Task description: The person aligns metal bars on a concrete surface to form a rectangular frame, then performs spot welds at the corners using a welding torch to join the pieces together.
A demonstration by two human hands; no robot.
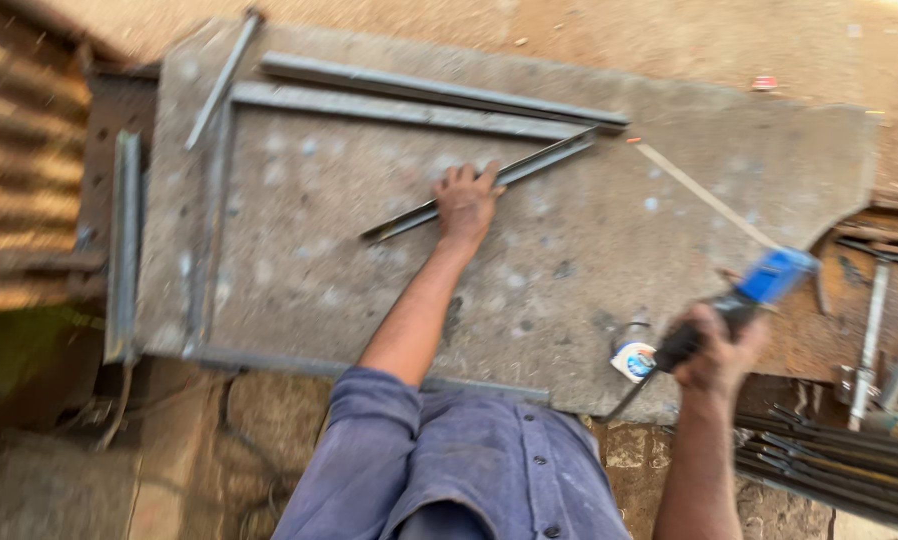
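**Left hand on the steel strip, grinder in the right**

On the grey bench (299,270) I see the steel strip (539,160), long axis running from 8 to 2 o'clock. My left hand (466,203) presses flat on its middle, fingers spread. My right hand (717,352), at 4 o'clock from the strip, is clenched around a blue-bodied angle grinder (759,285). A round blue-and-white label (634,360) sits just left of it.
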